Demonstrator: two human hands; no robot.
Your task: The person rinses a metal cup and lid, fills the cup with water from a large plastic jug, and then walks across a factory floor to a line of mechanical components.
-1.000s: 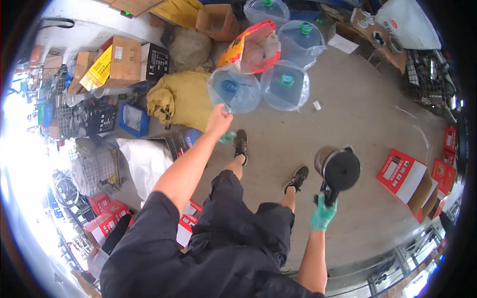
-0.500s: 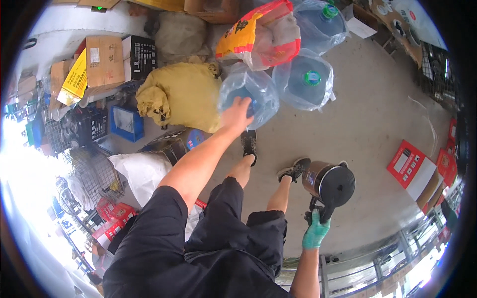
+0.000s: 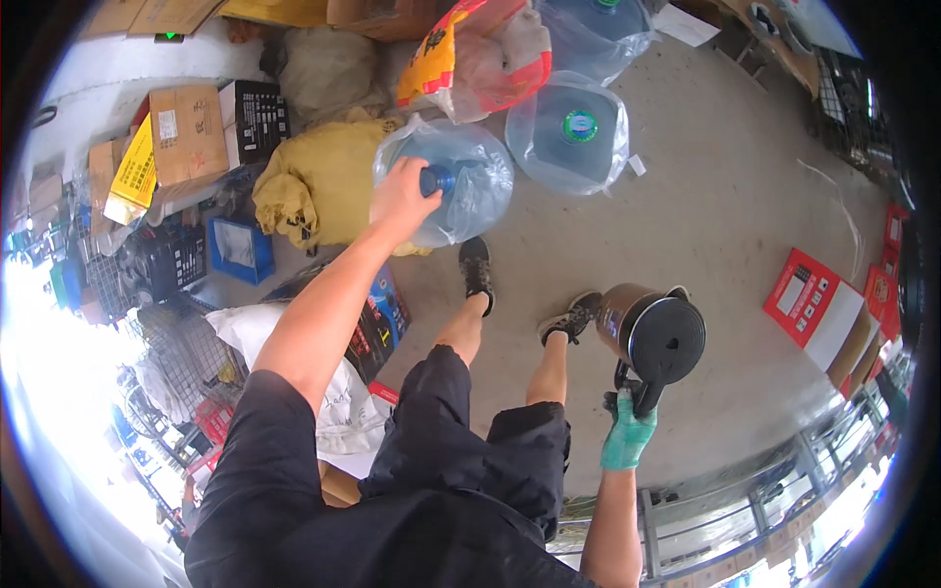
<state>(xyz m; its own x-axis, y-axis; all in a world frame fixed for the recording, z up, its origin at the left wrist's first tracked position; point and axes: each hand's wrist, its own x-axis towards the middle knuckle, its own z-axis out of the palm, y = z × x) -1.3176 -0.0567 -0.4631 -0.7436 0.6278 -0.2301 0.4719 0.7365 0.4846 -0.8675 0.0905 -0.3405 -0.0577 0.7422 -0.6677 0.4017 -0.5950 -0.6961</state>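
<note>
Yellow sack [image 3: 333, 181] flanks bottle [image 3: 475, 201]; left grip [image 3: 400, 199] curls round cap [image 3: 431, 180], right grip [image 3: 628, 436] clasps kettle [image 3: 652, 335].

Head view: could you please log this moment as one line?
left hand: bare, at blue bottle cap | right hand: green-gloved, grip on jug handle | jug: black top
</note>
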